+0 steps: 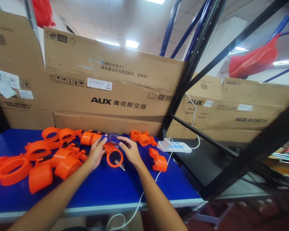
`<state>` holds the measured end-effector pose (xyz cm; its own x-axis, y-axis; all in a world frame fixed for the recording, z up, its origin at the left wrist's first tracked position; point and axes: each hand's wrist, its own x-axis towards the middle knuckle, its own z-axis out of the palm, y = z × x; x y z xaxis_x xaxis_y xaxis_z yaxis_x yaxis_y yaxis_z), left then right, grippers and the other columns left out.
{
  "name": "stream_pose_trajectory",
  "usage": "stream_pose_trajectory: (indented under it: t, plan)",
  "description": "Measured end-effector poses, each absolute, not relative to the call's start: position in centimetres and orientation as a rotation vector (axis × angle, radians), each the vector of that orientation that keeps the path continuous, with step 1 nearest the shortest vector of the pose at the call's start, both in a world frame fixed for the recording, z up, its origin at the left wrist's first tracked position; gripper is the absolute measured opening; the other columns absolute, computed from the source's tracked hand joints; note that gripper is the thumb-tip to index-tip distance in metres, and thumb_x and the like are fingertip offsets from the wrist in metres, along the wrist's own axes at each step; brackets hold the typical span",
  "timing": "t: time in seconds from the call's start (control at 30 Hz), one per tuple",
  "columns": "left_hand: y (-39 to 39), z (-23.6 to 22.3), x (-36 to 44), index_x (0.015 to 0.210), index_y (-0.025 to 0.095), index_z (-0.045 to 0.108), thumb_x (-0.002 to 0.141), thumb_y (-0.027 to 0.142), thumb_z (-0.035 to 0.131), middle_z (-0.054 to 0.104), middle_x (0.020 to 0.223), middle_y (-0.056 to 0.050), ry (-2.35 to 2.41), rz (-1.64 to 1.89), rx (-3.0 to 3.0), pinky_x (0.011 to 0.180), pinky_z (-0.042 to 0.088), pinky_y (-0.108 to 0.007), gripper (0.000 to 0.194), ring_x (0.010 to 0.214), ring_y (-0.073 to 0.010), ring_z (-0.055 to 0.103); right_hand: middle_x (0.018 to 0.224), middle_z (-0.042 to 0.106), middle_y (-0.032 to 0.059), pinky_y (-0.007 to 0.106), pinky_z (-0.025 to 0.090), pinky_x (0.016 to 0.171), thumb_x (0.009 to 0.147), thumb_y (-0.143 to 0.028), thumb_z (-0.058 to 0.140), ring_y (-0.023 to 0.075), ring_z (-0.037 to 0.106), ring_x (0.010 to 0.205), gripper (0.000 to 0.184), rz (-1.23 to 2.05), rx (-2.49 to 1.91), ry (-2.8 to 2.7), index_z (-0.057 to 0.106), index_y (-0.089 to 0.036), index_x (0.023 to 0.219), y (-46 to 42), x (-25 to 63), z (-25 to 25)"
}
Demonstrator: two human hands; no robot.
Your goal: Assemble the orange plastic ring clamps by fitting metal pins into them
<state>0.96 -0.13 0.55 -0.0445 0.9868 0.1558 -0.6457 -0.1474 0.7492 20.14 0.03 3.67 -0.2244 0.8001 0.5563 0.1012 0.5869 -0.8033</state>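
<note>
At the back of the blue table, my left hand (97,153) is closed, thumb and fingers pinched at a small blue piece (103,137). Opposite it, my right hand (130,150) pinches a short dark blue stick-like piece (115,139) between thumb and forefinger. An orange plastic ring part (115,165) sits between the hands, its arm reaching up toward my left fingertips. Whether the left fingers also grip that arm, I cannot tell. A flat silvery strip (120,165) lies behind and beside the ring. Close to the left forearm are several similar orange ring parts (67,166).
More orange parts (159,163) lie right of my right hand. A white power strip (174,146) with a plug stands at the table's right edge, its white cable (156,177) crossing the tabletop (98,195). Cardboard panels (106,88) wall the back; a dark metal post (178,96) rises at right.
</note>
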Motion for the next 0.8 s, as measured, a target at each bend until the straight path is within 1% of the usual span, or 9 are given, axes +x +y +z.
stream_pose_trajectory:
  t: [0.13,0.27,0.37,0.47,0.6,0.7,0.8]
  plan:
    - [-0.1,0.5,1.0,0.12,0.021,0.068,0.076,0.032,0.082,0.073,0.12,-0.012,0.588,1.57,0.78,0.086,0.059,-0.041,0.047,0.105,-0.0274,0.072,0.123,0.072,0.0072,0.047,0.053,0.1,0.088,-0.042,0.068,0.0282,0.067,0.115,0.033,0.793,-0.756,-1.718,0.073,-0.025,0.116,0.0,20.0,3.4]
    - [-0.2,0.5,1.1,0.119,0.022,0.069,0.075,0.031,0.083,0.071,0.125,-0.011,0.6,1.579,0.777,0.085,0.059,-0.038,0.047,0.107,-0.0265,0.07,0.125,0.071,0.0067,0.046,0.054,0.098,0.089,-0.042,0.068,0.0279,0.067,0.114,0.033,0.814,-0.775,-1.738,0.073,-0.026,0.118,0.0,19.9,3.2]
    - [-0.2,0.5,1.0,0.121,0.022,0.068,0.075,0.031,0.083,0.07,0.126,-0.011,0.607,1.583,0.776,0.085,0.059,-0.037,0.049,0.11,-0.0267,0.069,0.122,0.072,0.0065,0.045,0.054,0.098,0.091,-0.042,0.067,0.0275,0.068,0.112,0.032,0.813,-0.783,-1.761,0.073,-0.026,0.117,-0.1,19.9,3.3]
    - [-0.2,0.4,0.9,0.123,0.023,0.067,0.076,0.03,0.083,0.069,0.127,-0.011,0.587,1.59,0.785,0.088,0.058,-0.038,0.05,0.111,-0.0262,0.068,0.12,0.073,0.0058,0.045,0.053,0.099,0.091,-0.042,0.065,0.026,0.069,0.11,0.031,0.831,-0.774,-1.797,0.072,-0.025,0.117,-0.2,19.8,3.5]
    - [-0.3,0.7,0.8,0.127,0.026,0.065,0.076,0.028,0.083,0.068,0.129,-0.009,0.533,1.644,0.799,0.092,0.057,-0.037,0.055,0.115,-0.0248,0.067,0.126,0.07,0.0066,0.042,0.051,0.103,0.089,-0.042,0.069,0.0239,0.066,0.116,0.039,0.903,-0.74,-1.803,0.067,-0.024,0.123,-0.7,19.4,3.6]
    - [-0.5,1.0,0.8,0.134,0.028,0.061,0.076,0.028,0.082,0.066,0.132,-0.008,0.491,1.683,0.815,0.094,0.056,-0.035,0.061,0.116,-0.0235,0.066,0.129,0.068,0.0079,0.041,0.053,0.101,0.089,-0.042,0.069,0.0227,0.066,0.115,0.046,0.95,-0.701,-1.837,0.062,-0.024,0.13,-1.1,19.2,3.6]
    - [-0.6,1.0,0.8,0.138,0.028,0.058,0.079,0.031,0.08,0.065,0.135,-0.01,0.447,1.666,0.851,0.099,0.054,-0.038,0.063,0.12,-0.026,0.065,0.132,0.066,0.0086,0.042,0.053,0.101,0.09,-0.04,0.068,0.0232,0.065,0.116,0.05,0.851,-0.679,-1.909,0.057,-0.024,0.136,-1.4,19.2,3.7]
